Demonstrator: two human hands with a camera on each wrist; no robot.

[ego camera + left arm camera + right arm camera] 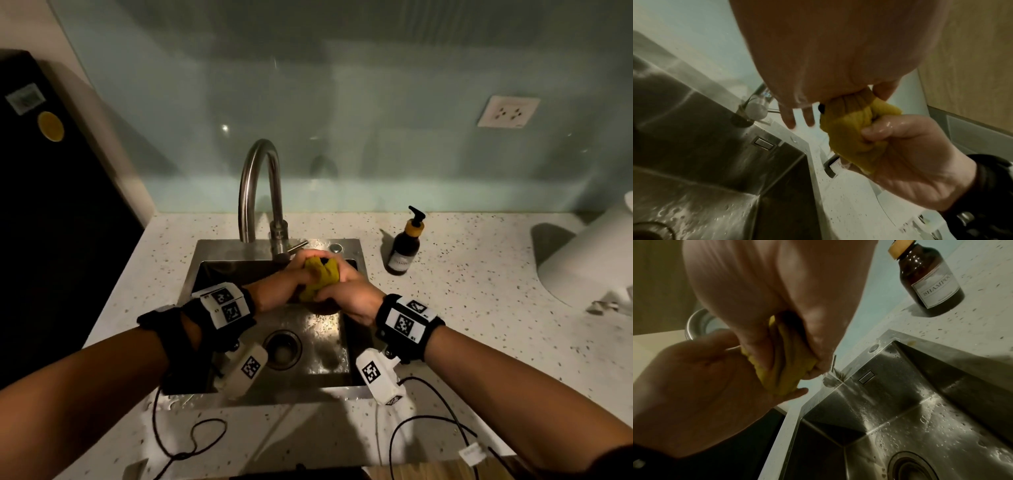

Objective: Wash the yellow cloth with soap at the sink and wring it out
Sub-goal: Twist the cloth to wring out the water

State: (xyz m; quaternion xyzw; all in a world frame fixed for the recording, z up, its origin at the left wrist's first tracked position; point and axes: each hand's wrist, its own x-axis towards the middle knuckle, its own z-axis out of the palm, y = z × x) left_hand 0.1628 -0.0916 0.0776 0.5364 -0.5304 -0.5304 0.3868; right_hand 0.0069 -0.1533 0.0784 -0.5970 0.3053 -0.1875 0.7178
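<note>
— Well, the yellow cloth [320,277] was bunched into a tight, wet, ribbed wad, held above the back of the steel sink [205,270], just in front of the tap [262,192].
— And the hands?
— The left hand [291,274] had its fingers curled round one end, the right hand [346,291] clenched round the other; both gripped it, pressed together.
— Anything in the basin?
— Only water drops and the round drain [282,349]; the cloth hung clear of the bottom.
— Beside it?
— A brown pump bottle [929,280] stood upright on the speckled counter [462,291], right of the sink. Its pale label read "SHAMPOO".
— Further out?
— A white socket [508,111] sat on the green splashback.
</note>
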